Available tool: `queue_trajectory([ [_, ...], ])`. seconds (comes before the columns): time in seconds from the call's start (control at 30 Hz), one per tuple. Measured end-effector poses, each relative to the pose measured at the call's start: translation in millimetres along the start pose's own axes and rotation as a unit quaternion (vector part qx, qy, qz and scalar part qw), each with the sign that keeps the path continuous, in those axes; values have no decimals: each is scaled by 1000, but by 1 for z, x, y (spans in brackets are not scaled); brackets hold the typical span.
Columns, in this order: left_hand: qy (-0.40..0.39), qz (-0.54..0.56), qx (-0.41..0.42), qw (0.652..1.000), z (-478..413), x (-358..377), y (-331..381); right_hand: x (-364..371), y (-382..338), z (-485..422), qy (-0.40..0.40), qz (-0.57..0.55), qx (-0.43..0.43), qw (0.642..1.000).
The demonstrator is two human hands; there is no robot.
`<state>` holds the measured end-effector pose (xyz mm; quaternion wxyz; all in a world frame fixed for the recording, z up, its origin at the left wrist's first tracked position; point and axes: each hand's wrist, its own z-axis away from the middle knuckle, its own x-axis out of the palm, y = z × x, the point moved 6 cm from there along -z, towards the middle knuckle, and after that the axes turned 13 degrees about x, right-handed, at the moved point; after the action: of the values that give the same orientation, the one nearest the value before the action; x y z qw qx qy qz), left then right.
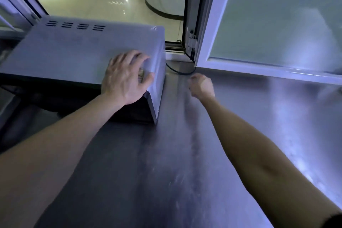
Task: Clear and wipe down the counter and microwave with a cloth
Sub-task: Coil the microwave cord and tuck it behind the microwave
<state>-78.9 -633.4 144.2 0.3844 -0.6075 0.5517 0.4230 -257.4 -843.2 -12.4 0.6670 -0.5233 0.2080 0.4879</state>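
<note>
Brushed, streaky metal counter; smooth matt grey metal microwave casing

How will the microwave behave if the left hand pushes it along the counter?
Probably heavy: the microwave is a large metal box. It should slide rather than tip on the smooth steel counter, being wide and low. The cord beside it may snag.
</note>
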Motion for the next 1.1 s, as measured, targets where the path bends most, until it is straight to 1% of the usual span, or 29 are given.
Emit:
queue_trajectory([
  [0.1, 3, 5, 6, 1000, 1, 0, 0, 15, 7, -48, -11, -86, 63, 994],
  [0.2, 9, 15, 4, 1000, 3, -1, 0, 38, 14, -77, -28, -127, 98, 987],
  [0.37, 19, 31, -5, 999, 5, 0, -2, 64, 10, -86, -71, -274, 146, 948],
  [0.43, 20, 38, -7, 999, 5, 0, -2, 70, 6, -90, -84, -313, 153, 934],
  [0.53, 19, 39, -10, 999, 4, 0, -2, 79, -7, -93, -90, -300, 123, 942],
  [0.63, 23, 36, -11, 999, 5, 0, -1, 80, -19, -93, -82, -303, 116, 942],
  [0.7, 22, 35, -10, 999, 4, 0, -1, 76, -28, -93, -73, -286, 100, 950],
  [0.77, 18, 34, -13, 999, 4, 1, -2, 70, -39, -92, -56, -257, 66, 962],
  [0.87, 17, 33, -16, 999, 5, 2, -2, 47, -56, -85, -11, -194, -11, 981],
  [1.03, 20, 32, -15, 999, 5, 2, -1, 1, -92, -75, 48, -110, -118, 986],
  [1.1, 17, 31, -15, 999, 5, 3, -2, -13, -109, -74, 42, -75, -139, 987],
])
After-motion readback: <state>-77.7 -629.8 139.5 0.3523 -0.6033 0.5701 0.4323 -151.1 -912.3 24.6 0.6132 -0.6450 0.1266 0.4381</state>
